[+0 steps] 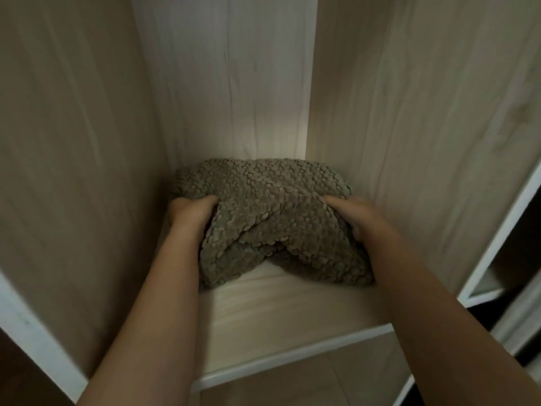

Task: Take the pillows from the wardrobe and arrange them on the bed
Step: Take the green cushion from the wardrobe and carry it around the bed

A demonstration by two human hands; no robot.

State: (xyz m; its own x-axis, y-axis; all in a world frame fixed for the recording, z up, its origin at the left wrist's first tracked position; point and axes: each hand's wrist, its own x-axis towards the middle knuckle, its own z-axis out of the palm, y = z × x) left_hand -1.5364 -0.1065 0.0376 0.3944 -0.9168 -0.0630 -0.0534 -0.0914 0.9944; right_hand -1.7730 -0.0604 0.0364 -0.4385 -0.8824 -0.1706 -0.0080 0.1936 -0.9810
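A grey-brown pillow (263, 218) with a bumpy knitted cover lies on the pale wooden floor of the wardrobe (281, 315), pushed toward the back wall. My left hand (191, 212) grips its left side, fingers dug into the fabric. My right hand (355, 218) grips its right side the same way. The pillow is squeezed between both hands and folds up in the middle. The bed is not in view.
The wardrobe's side walls (73, 171) stand close on both sides of the pillow. The shelf's white front edge (292, 358) runs below my forearms. A white-framed door or neighbouring compartment (497, 244) stands at the right, dark behind it.
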